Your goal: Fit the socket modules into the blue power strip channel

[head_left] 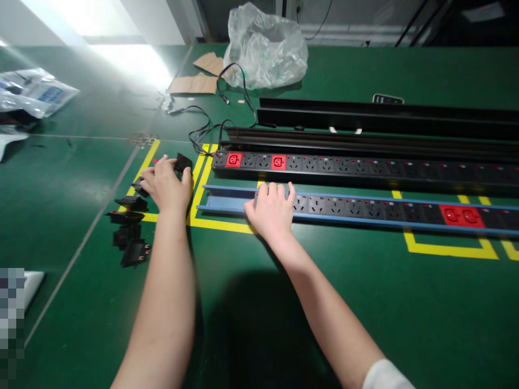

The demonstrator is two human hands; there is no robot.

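Observation:
My left hand (167,185) is at the left, over a group of loose black parts, its thumb and forefinger around a black socket module (184,162). A bit of red shows behind its fingers. More black socket modules (135,253) lie in a line beside and below that hand. My right hand (272,209) spans the blue rail (227,203), thumb at the near side and fingers over the far edge. Black sockets (316,205) and a red socket pair (461,216) sit in the rail to its right. The palm hides whatever is directly beneath it.
Behind the blue rail lies a black power strip (343,166) with red sockets and a cable (198,129). Farther back are long black channels (365,114), a clear plastic bag (265,48) and cardboard pieces (194,84). Yellow tape (450,251) marks the green table (324,270).

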